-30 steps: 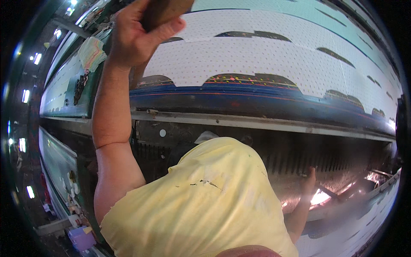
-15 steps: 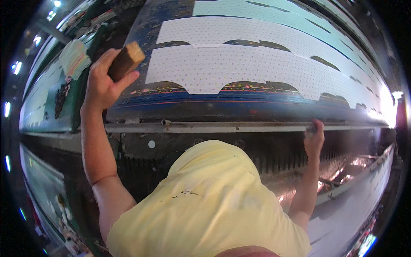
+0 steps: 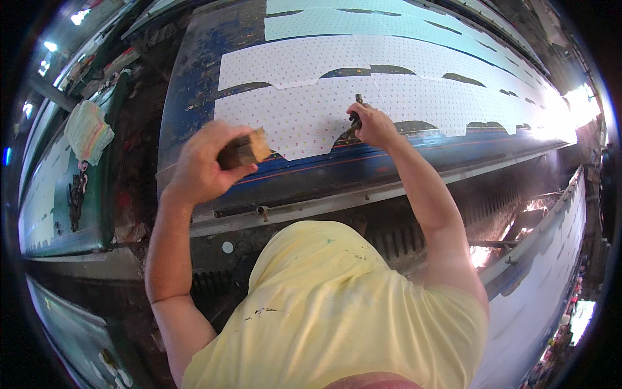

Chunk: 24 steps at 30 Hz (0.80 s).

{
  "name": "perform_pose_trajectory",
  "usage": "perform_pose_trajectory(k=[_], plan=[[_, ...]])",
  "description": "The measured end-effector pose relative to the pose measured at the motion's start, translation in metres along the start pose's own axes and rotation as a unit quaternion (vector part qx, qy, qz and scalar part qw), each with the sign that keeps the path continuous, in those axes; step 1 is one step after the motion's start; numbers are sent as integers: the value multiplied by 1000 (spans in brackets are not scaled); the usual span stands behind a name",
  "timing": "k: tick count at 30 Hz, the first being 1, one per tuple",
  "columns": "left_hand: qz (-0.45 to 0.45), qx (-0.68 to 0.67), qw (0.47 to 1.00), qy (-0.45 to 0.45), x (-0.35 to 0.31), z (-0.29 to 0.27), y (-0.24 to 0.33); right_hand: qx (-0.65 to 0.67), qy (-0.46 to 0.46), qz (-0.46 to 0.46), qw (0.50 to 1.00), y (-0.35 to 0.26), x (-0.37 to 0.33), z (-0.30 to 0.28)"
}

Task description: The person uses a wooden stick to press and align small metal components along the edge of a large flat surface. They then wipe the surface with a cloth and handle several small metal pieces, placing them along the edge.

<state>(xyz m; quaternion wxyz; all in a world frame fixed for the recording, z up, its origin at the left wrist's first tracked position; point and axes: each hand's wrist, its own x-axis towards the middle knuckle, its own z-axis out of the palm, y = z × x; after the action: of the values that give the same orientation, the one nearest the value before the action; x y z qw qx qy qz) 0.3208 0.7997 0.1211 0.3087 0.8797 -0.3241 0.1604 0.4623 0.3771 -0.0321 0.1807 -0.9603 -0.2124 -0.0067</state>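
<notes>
A short brown wooden block (image 3: 241, 152) with a pale cut end is gripped in my left hand (image 3: 202, 162), over the near left corner of the white patterned sheets (image 3: 291, 117). My right hand (image 3: 378, 126) is closed around a small dark metal piece (image 3: 355, 118), possibly a fitting; its exact kind I cannot make out. That hand is over the near edge of the sheets, beside one of their curved cut-outs. The sheets carry tiny dots and lie in rows on a long dark blue table (image 3: 194, 84). Whether either held thing touches the sheets I cannot tell.
A metal rail (image 3: 311, 206) with a small knob runs along the table's near edge. At left stands a green-edged table (image 3: 107, 194) with a crumpled pale cloth (image 3: 89, 133) and a dark metal bunch (image 3: 78, 200). Another long pale table (image 3: 538, 279) lies at right.
My right hand has swung up and left from the rail to over the sheets, with the dark metal piece. My left hand has brought the wooden block nearer and rightward. The view has turned.
</notes>
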Motion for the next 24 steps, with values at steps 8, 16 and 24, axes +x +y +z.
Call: perform_pose_trajectory(k=[8,16,24], plan=[[-6,10,997,-78,-11,48,-18,-72,2,141,987,7,11,-18],[-54,27,993,-100,0,61,-7,-292,235,13,927,55,-7,-28],[-24,114,942,-315,39,132,78,-120,-23,2,992,-2,-17,11]])
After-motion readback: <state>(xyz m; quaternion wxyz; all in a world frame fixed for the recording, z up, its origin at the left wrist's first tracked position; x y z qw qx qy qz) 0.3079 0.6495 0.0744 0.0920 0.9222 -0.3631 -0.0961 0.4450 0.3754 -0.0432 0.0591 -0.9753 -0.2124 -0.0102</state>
